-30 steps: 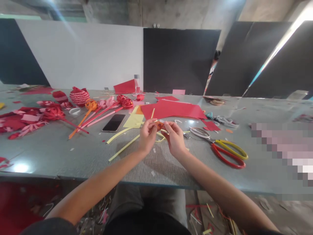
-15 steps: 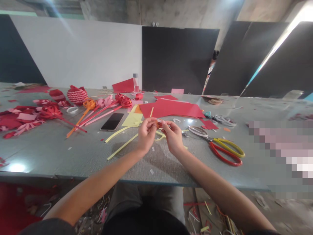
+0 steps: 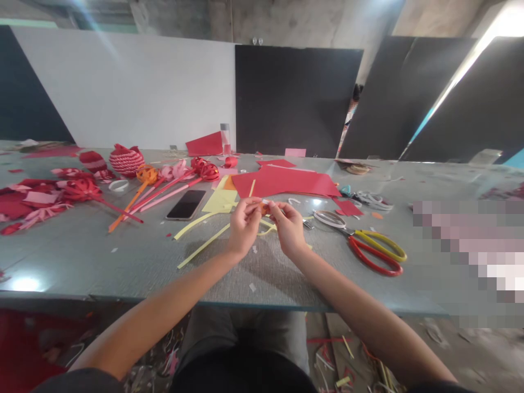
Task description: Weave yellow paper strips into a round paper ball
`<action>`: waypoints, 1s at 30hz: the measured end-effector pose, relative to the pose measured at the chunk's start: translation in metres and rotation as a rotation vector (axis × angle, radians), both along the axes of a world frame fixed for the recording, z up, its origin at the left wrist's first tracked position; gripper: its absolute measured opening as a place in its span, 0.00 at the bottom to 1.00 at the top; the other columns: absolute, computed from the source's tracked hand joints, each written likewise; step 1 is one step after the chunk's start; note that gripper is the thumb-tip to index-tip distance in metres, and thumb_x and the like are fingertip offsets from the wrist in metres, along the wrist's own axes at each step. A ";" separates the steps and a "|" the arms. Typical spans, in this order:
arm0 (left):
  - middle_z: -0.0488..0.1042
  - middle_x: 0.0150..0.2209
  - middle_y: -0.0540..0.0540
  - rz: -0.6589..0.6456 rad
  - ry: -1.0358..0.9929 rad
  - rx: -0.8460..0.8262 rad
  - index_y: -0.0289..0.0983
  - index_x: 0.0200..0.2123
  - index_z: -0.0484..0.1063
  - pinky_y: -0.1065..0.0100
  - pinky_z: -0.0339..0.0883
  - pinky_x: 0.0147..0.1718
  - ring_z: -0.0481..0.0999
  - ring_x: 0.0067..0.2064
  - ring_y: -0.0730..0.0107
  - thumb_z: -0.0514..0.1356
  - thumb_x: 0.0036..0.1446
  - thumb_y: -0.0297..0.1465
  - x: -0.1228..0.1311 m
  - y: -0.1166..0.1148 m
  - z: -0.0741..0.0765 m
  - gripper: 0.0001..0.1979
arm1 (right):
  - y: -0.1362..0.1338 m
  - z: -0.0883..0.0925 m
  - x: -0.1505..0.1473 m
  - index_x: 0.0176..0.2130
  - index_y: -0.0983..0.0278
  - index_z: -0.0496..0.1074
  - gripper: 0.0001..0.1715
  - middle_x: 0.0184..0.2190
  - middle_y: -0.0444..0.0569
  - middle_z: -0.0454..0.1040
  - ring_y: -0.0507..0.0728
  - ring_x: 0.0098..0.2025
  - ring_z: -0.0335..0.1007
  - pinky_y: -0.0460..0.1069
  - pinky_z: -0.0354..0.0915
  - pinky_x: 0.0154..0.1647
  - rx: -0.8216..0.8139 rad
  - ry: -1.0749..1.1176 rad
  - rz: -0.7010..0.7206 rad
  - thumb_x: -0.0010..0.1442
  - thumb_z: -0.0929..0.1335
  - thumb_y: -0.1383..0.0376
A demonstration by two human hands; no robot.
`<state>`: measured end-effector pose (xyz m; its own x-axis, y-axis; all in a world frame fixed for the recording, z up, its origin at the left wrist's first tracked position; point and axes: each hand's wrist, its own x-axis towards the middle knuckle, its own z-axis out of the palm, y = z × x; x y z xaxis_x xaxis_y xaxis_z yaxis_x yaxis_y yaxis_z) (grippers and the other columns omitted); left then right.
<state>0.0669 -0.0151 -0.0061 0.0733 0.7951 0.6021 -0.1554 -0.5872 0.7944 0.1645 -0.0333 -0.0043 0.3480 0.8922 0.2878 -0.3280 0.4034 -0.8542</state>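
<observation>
My left hand [image 3: 243, 225] and my right hand [image 3: 289, 228] meet above the middle of the grey table [image 3: 123, 262], fingertips pinched together. Between them I hold a small orange paper piece [image 3: 264, 205], mostly hidden by the fingers. Yellow paper strips [image 3: 200, 248] lie on the table under and to the left of my hands. Red and yellow scissors [image 3: 374, 252] rest just to the right of my right hand, next to a tape roll [image 3: 329, 219].
Red paper sheets [image 3: 286, 183] lie behind my hands. A black phone [image 3: 186, 204] sits to the left, beside paper flowers on sticks [image 3: 164, 185]. Red paper crafts [image 3: 36, 194] crowd the far left. White and black boards stand behind the table.
My hands have stayed together on the small piece, with fingers shifting slightly over it. The view has drifted a little.
</observation>
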 end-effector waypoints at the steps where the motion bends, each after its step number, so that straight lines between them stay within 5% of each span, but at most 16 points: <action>1: 0.76 0.38 0.42 0.001 0.005 0.005 0.35 0.39 0.65 0.66 0.72 0.38 0.77 0.39 0.66 0.57 0.54 0.33 0.000 0.000 0.000 0.10 | 0.000 0.000 0.000 0.26 0.63 0.69 0.13 0.26 0.44 0.72 0.50 0.30 0.68 0.48 0.63 0.37 0.002 0.005 0.001 0.46 0.71 0.56; 10: 0.76 0.39 0.42 -0.003 0.023 0.030 0.37 0.39 0.66 0.66 0.72 0.38 0.77 0.40 0.67 0.57 0.55 0.32 0.000 -0.004 0.001 0.09 | 0.000 0.000 -0.001 0.26 0.62 0.68 0.12 0.26 0.44 0.73 0.50 0.30 0.69 0.48 0.64 0.37 0.037 -0.018 -0.048 0.47 0.70 0.57; 19: 0.76 0.39 0.43 -0.030 0.028 -0.017 0.39 0.45 0.63 0.65 0.70 0.40 0.77 0.41 0.66 0.59 0.53 0.34 -0.001 0.003 -0.002 0.16 | 0.002 0.003 0.004 0.28 0.61 0.61 0.22 0.25 0.41 0.69 0.50 0.29 0.69 0.45 0.60 0.29 -0.147 0.021 -0.101 0.40 0.73 0.54; 25: 0.73 0.42 0.43 -0.013 -0.045 -0.074 0.40 0.45 0.62 0.64 0.67 0.45 0.73 0.46 0.67 0.60 0.51 0.35 0.001 0.022 -0.009 0.17 | 0.005 0.006 0.009 0.34 0.60 0.61 0.22 0.29 0.42 0.72 0.50 0.32 0.70 0.46 0.60 0.32 -0.147 0.156 0.065 0.41 0.72 0.57; 30: 0.71 0.42 0.44 0.029 -0.025 -0.057 0.40 0.43 0.63 0.66 0.66 0.44 0.71 0.46 0.69 0.60 0.51 0.35 0.000 0.022 -0.009 0.16 | 0.004 0.006 0.009 0.35 0.59 0.60 0.22 0.27 0.40 0.72 0.50 0.31 0.69 0.46 0.60 0.33 -0.086 0.131 0.067 0.40 0.71 0.65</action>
